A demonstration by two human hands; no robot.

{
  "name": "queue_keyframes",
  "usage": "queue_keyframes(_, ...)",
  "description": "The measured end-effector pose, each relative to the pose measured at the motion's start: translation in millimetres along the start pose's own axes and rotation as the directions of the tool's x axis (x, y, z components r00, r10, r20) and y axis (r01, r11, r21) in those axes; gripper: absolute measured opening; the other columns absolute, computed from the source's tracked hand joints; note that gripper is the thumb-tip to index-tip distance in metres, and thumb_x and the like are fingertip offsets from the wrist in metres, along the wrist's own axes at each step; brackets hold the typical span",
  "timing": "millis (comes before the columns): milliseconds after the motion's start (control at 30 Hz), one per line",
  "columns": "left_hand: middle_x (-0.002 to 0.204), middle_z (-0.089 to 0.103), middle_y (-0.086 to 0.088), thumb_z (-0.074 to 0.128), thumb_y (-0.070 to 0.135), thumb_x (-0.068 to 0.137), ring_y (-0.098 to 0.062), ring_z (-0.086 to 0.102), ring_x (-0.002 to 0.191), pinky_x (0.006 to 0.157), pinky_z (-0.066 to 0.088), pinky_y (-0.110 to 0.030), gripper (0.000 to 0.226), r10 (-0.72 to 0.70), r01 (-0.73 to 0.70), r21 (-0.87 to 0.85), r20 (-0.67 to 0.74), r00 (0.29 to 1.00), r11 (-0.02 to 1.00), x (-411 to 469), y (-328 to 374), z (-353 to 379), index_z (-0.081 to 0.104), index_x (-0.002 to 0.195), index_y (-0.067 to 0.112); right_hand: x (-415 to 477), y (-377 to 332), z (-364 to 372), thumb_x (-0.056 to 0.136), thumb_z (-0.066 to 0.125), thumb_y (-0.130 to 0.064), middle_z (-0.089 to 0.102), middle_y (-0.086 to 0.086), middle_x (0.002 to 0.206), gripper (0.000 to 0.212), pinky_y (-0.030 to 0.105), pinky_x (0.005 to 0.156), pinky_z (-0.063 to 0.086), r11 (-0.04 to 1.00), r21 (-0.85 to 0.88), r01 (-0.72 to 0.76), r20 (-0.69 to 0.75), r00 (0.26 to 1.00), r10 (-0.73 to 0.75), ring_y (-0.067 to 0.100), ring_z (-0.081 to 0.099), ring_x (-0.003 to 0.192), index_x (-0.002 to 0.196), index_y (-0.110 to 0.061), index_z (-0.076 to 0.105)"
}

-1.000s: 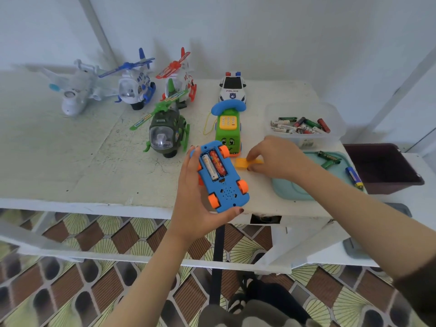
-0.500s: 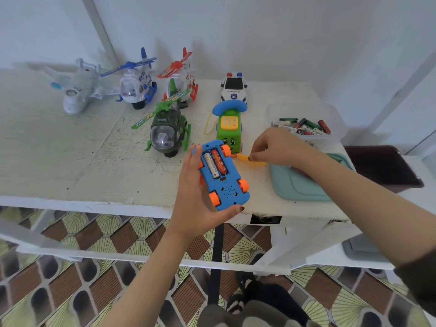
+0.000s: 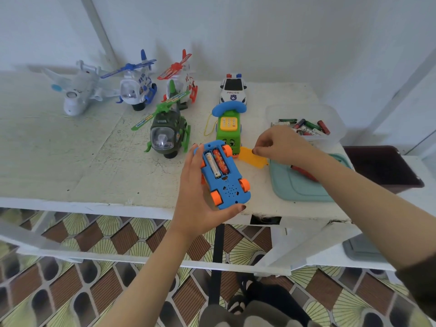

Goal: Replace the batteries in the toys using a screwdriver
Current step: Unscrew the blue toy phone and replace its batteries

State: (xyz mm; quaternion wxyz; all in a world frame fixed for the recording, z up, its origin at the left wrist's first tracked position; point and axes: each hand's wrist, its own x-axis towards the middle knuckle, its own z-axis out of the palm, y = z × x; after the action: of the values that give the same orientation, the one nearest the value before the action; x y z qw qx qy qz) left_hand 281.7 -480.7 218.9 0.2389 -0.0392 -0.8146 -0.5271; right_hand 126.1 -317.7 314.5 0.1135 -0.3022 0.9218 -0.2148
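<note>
Blue toy car held belly-up over the near edge of the table, battery bay uncovered.

Left hand (image 3: 198,197) gripped the blue toy car (image 3: 226,182) from beneath, thumb at its near end and fingers curled round the far side. Two batteries (image 3: 217,162) sat side by side in the open bay. Right hand (image 3: 280,145), fingers curled, pinched one edge of the orange cover (image 3: 252,158), just right of the car and low over the white table (image 3: 94,161). The right forearm crossed a teal tray (image 3: 299,187); something red lay under it, which I couldn't identify. Behind the hand was a clear tub (image 3: 335,123) of loose batteries. A green phone toy (image 3: 228,131) stood just beyond the car, with a green helicopter (image 3: 167,135) to its left and a police car (image 3: 233,90) farther back.
</note>
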Motion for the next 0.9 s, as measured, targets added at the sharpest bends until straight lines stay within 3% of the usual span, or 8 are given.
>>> queue_keyframes(167, 0.154, 0.022, -0.002, 0.085, 0.045, 0.068, -0.04, 0.021, 0.145, 0.102, 0.037, -0.067, 0.114, 0.025, -0.024, 0.02, -0.018, 1.0, 1.0, 2.2, 0.9, 3.5, 0.014, 0.152, 0.016, -6.5, -3.1, -9.9, 0.089, 0.063, -0.018, 0.062, 0.003, 0.075, 0.014, 0.027, 0.066, 0.045, 0.956, 0.275, -0.105, -0.032, 0.992, 0.118, 0.015, 0.055, 0.073, 0.081, -0.008, 0.068)
queue_keyframes(267, 0.153, 0.022, 0.002, 0.085, 0.044, 0.067, -0.039, 0.02, 0.146, 0.103, 0.038, -0.066, 0.111, 0.052, -0.05, 0.052, -0.03, 0.998, 0.997, 4.6, 2.1, 6.0, 0.017, 0.152, 0.019, -13.4, -12.3, -15.0, 0.09, 0.064, -0.017, 0.061, 0.003, 0.08, 0.011, 0.024, 0.063, 0.047, 0.804, 0.568, -0.178, -0.022, 0.973, 0.231, 0.01, 0.055, 0.074, 0.08, -0.012, 0.067)
queue_keyframes(367, 0.151, 0.021, 0.003, 0.085, 0.044, 0.066, -0.036, 0.019, 0.146, 0.103, 0.04, -0.063, 0.108, 0.078, -0.076, 0.066, -0.028, 0.997, 0.995, 8.4, 2.0, 9.5, 0.021, 0.15, 0.021, -20.4, -23.9, -11.2, 0.088, 0.066, -0.021, 0.062, 0.002, 0.1, 0.021, 0.024, 0.073, 0.048, 0.643, 0.724, -0.25, 0.071, 0.954, 0.291, 0.013, 0.056, 0.096, 0.103, -0.006, 0.066)
queue_keyframes(467, 0.151, 0.024, -0.004, 0.088, 0.035, 0.064, -0.035, 0.026, 0.143, 0.104, 0.041, -0.06, 0.108, 0.072, -0.07, 0.051, -0.034, 0.997, 0.996, 12.7, 5.7, 12.2, 0.022, 0.148, 0.018, -27.1, -35.2, -1.4, 0.086, 0.069, -0.022, 0.061, 0.001, 0.113, 0.015, 0.034, 0.1, 0.04, 0.613, 0.728, -0.306, 0.149, 0.944, 0.294, 0.015, 0.05, 0.115, 0.096, -0.011, 0.065)
queue_keyframes(533, 0.149, 0.032, -0.001, 0.09, 0.008, 0.064, -0.021, 0.041, 0.137, 0.103, 0.046, -0.047, 0.106, 0.077, -0.077, -0.027, -0.009, 0.997, 0.997, 15.4, 14.6, 14.6, 0.021, 0.143, 0.004, -32.0, -42.7, 3.1, 0.087, 0.068, -0.019, 0.058, -0.007, 0.095, 0.01, 0.033, 0.099, 0.035, 0.591, 0.74, -0.321, 0.177, 0.941, 0.289, 0.012, 0.047, 0.11, 0.082, -0.013, 0.062)
queue_keyframes(600, 0.139, 0.042, 0.014, 0.083, -0.018, 0.06, -0.003, 0.053, 0.122, 0.097, 0.048, -0.027, 0.1, 0.121, -0.118, -0.101, 0.027, 0.992, 0.988, 16.8, 21.8, 16.8, 0.022, 0.137, 0.002, -34.7, -46.8, 6.6, 0.088, 0.066, -0.017, 0.054, -0.008, 0.09, 0.01, 0.028, 0.089, 0.033, 0.582, 0.745, -0.325, 0.18, 0.939, 0.293, 0.011, 0.048, 0.101, 0.09, -0.007, 0.064)
queue_keyframes(767, 0.138, 0.042, -0.004, 0.085, 0.007, 0.063, -0.021, 0.05, 0.127, 0.1, 0.048, -0.045, 0.096, 0.061, -0.063, -0.162, -0.012, 0.998, 0.985, 16.1, 15.4, 16.2, 0.027, 0.139, 0.008, -34.2, -50.4, 10.3, 0.09, 0.064, -0.016, 0.056, 0.011, 0.129, 0.035, 0.027, 0.085, 0.035, 0.632, 0.705, -0.321, 0.149, 0.939, 0.311, 0.017, 0.053, 0.113, 0.115, 0.008, 0.06)
queue_keyframes(900, 0.138, 0.042, -0.001, 0.082, 0.005, 0.064, -0.015, 0.052, 0.124, 0.097, 0.049, -0.033, 0.094, 0.063, -0.065, -0.153, -0.014, 0.998, 0.986, 16.1, 20.9, 16.8, 0.027, 0.139, 0.012, -34.8, -53.3, 11.0, 0.09, 0.064, -0.017, 0.055, 0.012, 0.133, 0.035, 0.024, 0.076, 0.035, 0.64, 0.704, -0.309, 0.12, 0.939, 0.322, 0.023, 0.051, 0.123, 0.115, 0.008, 0.061)
